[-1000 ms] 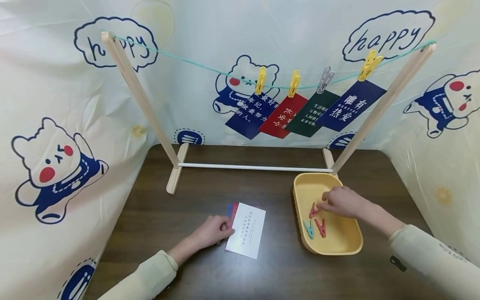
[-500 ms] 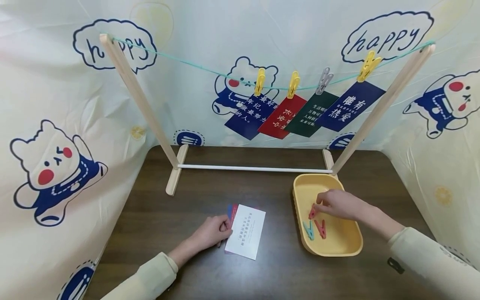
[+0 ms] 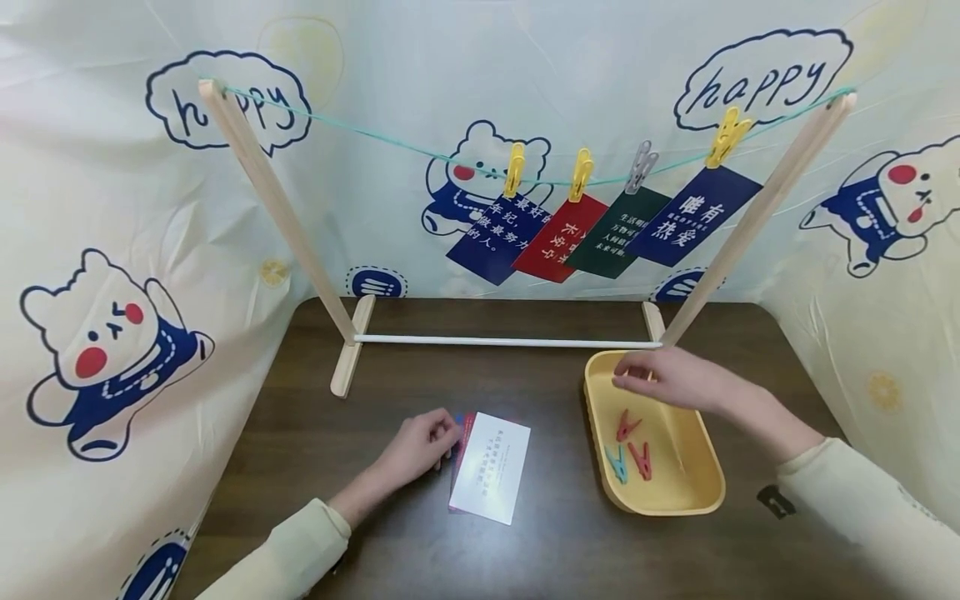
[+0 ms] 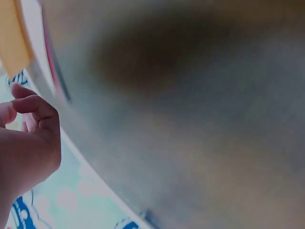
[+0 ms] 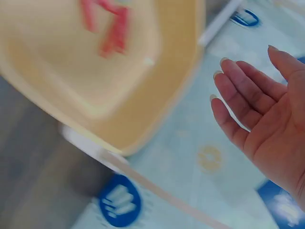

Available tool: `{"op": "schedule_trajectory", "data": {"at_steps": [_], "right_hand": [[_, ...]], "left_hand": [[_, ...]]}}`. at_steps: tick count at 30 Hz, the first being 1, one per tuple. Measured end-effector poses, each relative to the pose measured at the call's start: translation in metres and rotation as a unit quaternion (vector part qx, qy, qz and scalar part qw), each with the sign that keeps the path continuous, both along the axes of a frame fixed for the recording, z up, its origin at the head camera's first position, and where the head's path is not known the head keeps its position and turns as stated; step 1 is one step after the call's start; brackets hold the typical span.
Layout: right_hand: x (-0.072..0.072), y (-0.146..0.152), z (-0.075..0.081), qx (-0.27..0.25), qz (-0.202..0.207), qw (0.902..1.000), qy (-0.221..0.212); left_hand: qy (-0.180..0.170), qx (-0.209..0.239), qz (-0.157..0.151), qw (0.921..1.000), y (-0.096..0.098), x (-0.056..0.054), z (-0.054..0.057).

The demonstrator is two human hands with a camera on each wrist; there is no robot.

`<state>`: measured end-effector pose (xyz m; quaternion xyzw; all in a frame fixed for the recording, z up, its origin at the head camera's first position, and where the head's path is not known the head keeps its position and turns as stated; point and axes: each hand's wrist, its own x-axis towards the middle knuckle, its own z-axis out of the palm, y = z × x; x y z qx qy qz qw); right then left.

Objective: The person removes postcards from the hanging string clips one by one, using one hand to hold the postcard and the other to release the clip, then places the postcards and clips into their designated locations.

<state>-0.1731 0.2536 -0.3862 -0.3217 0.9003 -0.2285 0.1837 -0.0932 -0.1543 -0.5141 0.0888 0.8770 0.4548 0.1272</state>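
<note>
My right hand [image 3: 667, 379] has just come up off the nearer red clip [image 3: 627, 425] and shifted toward the far end of the tray [image 3: 678, 487], at the right of the frame; the clip stays behind, its legs spread toward the right. I take that to mean I have let this one go, so the top card in the white pile [image 3: 491, 467], lower centre, has no clip of mine yet. My right fingers are spread loosely and pinch nothing, as the right wrist view shows. From that hand, the clip lies just below and a little left in the frame, inside the tray and apart from my fingertips; below it, a blue clip [image 3: 617, 464] and another red clip [image 3: 641, 461] sit side by side. My left hand [image 3: 420, 446] has drawn slightly away from the pile: its fingers are loosely curled round nothing, just beside the pile's left edge, though whether one brushes a card I can't tell. Upper right of centre, four hung cards [image 3: 558, 242] dangle from the line [image 3: 375, 134].
</note>
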Motion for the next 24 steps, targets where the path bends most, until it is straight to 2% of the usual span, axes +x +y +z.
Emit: {"op": "schedule_trajectory", "data": {"at_steps": [5, 11, 16, 21, 24], "right_hand": [[-0.008, -0.007, 0.044, -0.009, -0.006, 0.9984, 0.055], [-0.014, -0.021, 0.086, 0.005, 0.018, 0.9951, 0.097], [-0.020, -0.036, 0.114, 0.010, 0.043, 0.9918, 0.120], [-0.020, -0.048, 0.136, 0.002, 0.031, 0.9893, 0.142], [-0.023, -0.057, 0.146, -0.011, 0.029, 0.9854, 0.167]], "left_hand": [[0.048, 0.026, 0.014, 0.9984, -0.006, -0.021, 0.030], [0.126, 0.030, 0.004, 0.9916, -0.014, -0.047, 0.070], [0.185, 0.013, 0.006, 0.9827, -0.015, -0.066, 0.096], [0.216, 0.005, 0.008, 0.9764, -0.012, -0.085, 0.117], [0.249, 0.005, 0.014, 0.9684, -0.011, -0.097, 0.130]]}}
